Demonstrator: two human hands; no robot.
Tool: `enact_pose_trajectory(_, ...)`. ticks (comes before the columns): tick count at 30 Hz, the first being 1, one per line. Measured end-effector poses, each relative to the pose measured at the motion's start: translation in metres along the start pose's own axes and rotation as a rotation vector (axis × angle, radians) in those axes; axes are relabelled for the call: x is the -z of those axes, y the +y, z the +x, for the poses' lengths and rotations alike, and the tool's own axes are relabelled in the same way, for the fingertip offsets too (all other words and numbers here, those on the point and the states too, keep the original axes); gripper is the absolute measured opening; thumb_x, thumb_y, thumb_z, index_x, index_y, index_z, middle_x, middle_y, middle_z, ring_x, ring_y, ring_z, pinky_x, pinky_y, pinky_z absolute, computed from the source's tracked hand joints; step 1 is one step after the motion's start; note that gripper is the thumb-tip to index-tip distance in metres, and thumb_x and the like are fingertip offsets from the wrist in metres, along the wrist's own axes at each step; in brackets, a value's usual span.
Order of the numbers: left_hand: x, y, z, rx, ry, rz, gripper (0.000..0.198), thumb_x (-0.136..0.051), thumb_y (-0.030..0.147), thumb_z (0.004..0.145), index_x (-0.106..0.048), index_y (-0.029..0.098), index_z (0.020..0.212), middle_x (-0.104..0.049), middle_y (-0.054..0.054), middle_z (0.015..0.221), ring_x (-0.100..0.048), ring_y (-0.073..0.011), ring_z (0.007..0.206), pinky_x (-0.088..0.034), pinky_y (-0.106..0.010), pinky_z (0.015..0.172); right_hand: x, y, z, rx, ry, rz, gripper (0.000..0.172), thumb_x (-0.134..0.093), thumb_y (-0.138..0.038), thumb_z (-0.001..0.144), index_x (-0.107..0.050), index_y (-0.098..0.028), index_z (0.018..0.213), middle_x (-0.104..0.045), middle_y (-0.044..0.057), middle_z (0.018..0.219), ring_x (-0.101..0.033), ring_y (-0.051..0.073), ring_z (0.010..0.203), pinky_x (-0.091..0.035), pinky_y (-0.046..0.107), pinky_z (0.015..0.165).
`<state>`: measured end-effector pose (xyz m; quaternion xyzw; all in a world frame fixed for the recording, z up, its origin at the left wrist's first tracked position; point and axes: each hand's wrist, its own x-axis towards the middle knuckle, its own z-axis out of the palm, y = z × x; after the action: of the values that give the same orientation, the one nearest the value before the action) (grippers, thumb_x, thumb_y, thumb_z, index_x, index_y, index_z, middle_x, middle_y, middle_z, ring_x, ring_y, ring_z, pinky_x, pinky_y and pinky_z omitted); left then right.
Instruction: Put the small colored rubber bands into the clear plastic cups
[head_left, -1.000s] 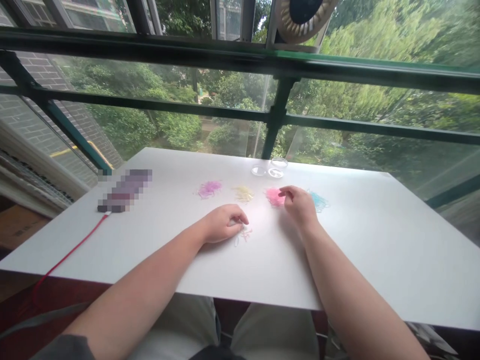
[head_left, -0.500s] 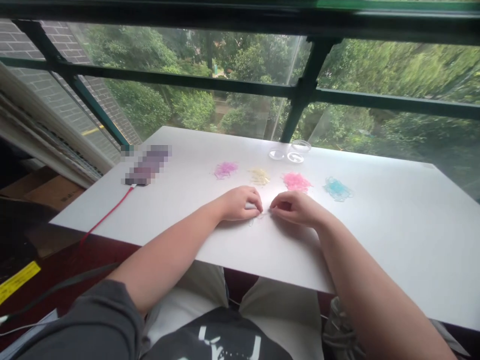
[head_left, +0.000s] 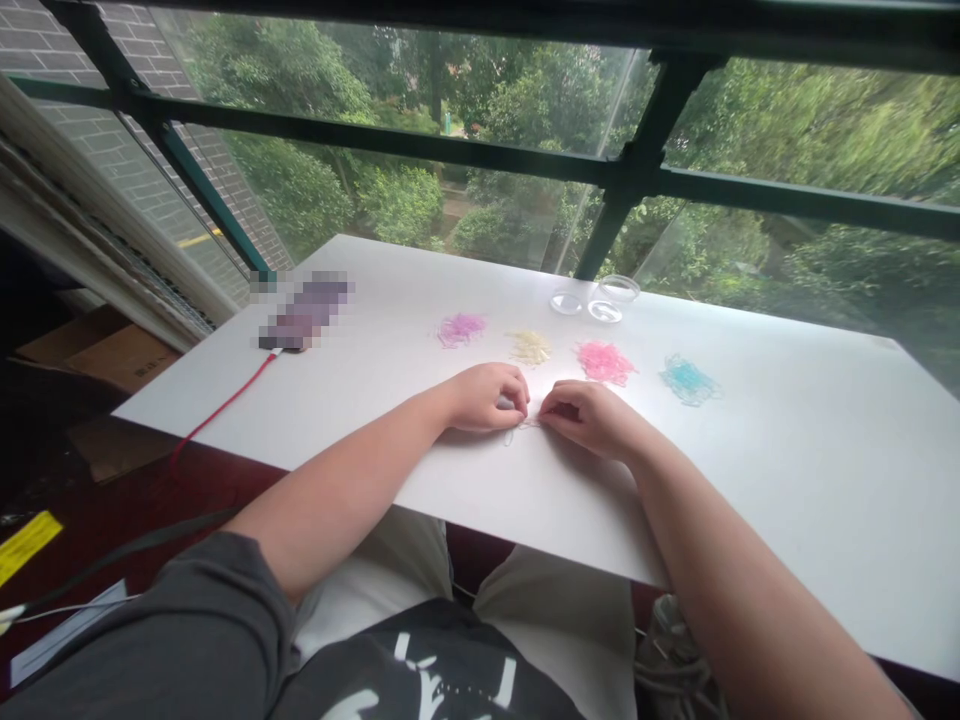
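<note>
We see left hand point(head_left: 491, 398) and right hand point(head_left: 591, 416) pinched narrow at thin pale loops point(head_left: 529, 424), on smooth white table point(head_left: 810, 460); grip we cannot tell. Far: tangled pink heap point(head_left: 604, 362), round clear dishes point(head_left: 604, 312).

Towards the left end of the white rectangular tabletop point(head_left: 810, 470) lies a pixelated, dark purple oblong device point(head_left: 307, 308), with a thin red cable point(head_left: 229, 402) running from its near end over the edge. Beyond the far side, a dark green metal window frame point(head_left: 375, 137) stands before leafy green trees point(head_left: 285, 180) and a grey brick wall point(head_left: 240, 210). Lower left are brown cardboard boxes point(head_left: 124, 355), a bright yellow strip point(head_left: 30, 545) and a flat white sheet point(head_left: 67, 635).
</note>
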<state>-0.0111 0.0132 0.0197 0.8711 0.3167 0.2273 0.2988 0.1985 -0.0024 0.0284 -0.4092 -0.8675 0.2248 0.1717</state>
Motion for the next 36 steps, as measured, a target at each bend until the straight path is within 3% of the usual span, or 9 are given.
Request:
enact_pose_trajectory(8,-0.001,0.000,0.000,0.000,0.009,0.038,0.016,-0.059,0.021,0.072,-0.066,0.017,0.086,-0.063,-0.004,0.084,-0.056,-0.0145,0.078,-0.045,-0.025,0.073,0.001,-0.003,-0.002,-0.103,0.020,0.010,0.010,-0.050,-0.017,0.075,-0.060,-0.019,0.076,-0.057,-0.001,0.062,-0.045,0.010,0.052,-0.033,0.022,0.050)
enact_pose_trajectory(19,-0.004,0.000,0.002,-0.020,0.045,0.105,0.011,-0.058,0.023,0.075,-0.067,0.017,0.078,-0.062,-0.004,0.084,-0.057,-0.0135,0.078,-0.045,-0.024,0.074,0.000,-0.004,-0.001,-0.133,0.006,0.028,0.011,-0.048,-0.021,0.077,-0.059,-0.019,0.079,-0.057,-0.001,0.062,-0.045,0.010,0.052,-0.032,0.022,0.051)
enact_pose_trajectory(28,0.000,-0.001,0.002,-0.010,0.111,0.148,0.010,-0.058,0.022,0.075,-0.066,0.017,0.076,-0.063,-0.004,0.083,-0.057,-0.0156,0.083,-0.045,-0.027,0.079,0.001,-0.003,-0.002,-0.119,0.023,0.023,0.014,-0.053,-0.021,0.075,-0.058,-0.019,0.087,-0.056,-0.001,0.066,-0.047,0.010,0.055,-0.035,0.022,0.052)
enact_pose_trajectory(36,0.006,-0.007,-0.002,0.030,0.125,0.160,0.013,-0.058,0.022,0.075,-0.071,0.020,0.079,-0.063,-0.004,0.088,-0.058,-0.0164,0.087,-0.045,-0.028,0.083,0.001,-0.001,0.001,-0.025,-0.025,-0.053,0.006,-0.057,-0.015,0.072,-0.063,-0.018,0.072,-0.059,0.002,0.075,-0.050,0.010,0.060,-0.039,0.022,0.057)
